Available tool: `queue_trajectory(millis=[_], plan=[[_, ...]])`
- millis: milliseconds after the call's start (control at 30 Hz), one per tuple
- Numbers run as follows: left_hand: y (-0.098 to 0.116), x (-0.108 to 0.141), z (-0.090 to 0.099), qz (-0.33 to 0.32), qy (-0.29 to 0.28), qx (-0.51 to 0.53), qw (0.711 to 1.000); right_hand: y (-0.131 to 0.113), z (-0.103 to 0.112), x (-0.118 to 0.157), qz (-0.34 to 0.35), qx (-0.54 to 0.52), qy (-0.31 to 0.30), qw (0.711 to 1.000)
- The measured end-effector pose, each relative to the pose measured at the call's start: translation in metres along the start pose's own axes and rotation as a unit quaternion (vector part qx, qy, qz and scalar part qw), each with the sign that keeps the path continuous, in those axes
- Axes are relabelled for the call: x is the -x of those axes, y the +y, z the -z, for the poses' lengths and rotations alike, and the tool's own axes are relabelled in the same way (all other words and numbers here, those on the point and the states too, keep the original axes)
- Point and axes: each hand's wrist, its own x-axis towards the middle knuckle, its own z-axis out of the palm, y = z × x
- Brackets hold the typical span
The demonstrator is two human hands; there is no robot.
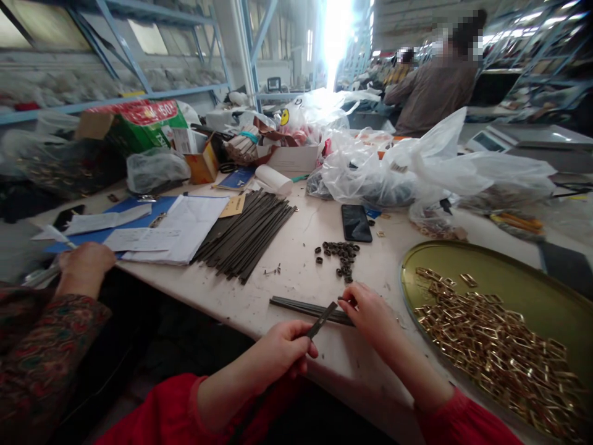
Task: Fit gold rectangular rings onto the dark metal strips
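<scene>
- Table (308,225): pale top; its front edge runs slantwise past the left wrist. Free room lies between the strip bundle and the scattered rings; only a narrow bare band separates the right forearm from the tray.
- Tray (442,258): oval, right side, loaded with gold buckles (495,346); its near rim limits sideways room for the right arm.
- Strip bundle (245,238): dark, fanned out, beyond the left hand and to its left, well apart from it.
- Left hand (290,349): at the table's front edge, thumb and fingers closed around one strip.
- Right hand (370,309): over the tabletop, thumb and forefinger pressed together.
- Phone (356,223): flat, beyond the rings.
- Loose strips (296,304): lie left to right on the table, passing behind the held strip.
- Held strip (323,321): long axis rises from the left grip, away and rightward. Key relation: its free tip sits just left of the right fingertips, apparently with a slight gap.
- Dark rings (343,252): loose cluster beyond the right hand, nearer to it than to the left.
- Small dark piece (341,299): at the right pinch; resembles a ring, too hidden to confirm.
</scene>
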Motion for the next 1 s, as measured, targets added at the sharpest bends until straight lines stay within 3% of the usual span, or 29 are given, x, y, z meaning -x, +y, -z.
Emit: queue_trajectory(millis=[133,267,467,667,733,800,867,933,1000], plan=[[0.005,0.007,-0.006,-0.002,-0.023,0.013,1.0,0.001,0.011,0.028,-0.063,-0.151,0.031,0.986],[0.012,0.012,-0.014,0.003,-0.042,0.026,0.999,-0.003,0.017,0.053,-0.15,-0.378,0.038,0.913],[0.01,0.018,-0.017,-0.023,-0.027,0.002,0.999,-0.013,0.015,0.068,-0.205,-0.532,0.027,0.821],[0.005,0.019,-0.016,-0.131,0.019,-0.131,0.982,-0.025,0.009,0.078,-0.309,-0.71,0.021,0.633],[0.006,0.019,-0.017,-0.15,0.041,-0.168,0.973,-0.029,0.008,0.08,-0.323,-0.737,0.017,0.594],[0.007,0.019,-0.02,-0.166,0.073,-0.213,0.96,-0.03,0.006,0.082,-0.322,-0.749,0.013,0.578],[0.008,0.019,-0.021,-0.173,0.093,-0.252,0.948,-0.029,0.005,0.083,-0.316,-0.748,0.01,0.583],[0.009,0.019,-0.022,-0.167,0.082,-0.282,0.941,-0.028,0.003,0.084,-0.303,-0.732,0.008,0.61],[0.011,0.019,-0.023,-0.161,0.048,-0.302,0.938,-0.026,0.002,0.085,-0.272,-0.7,0.005,0.661]])
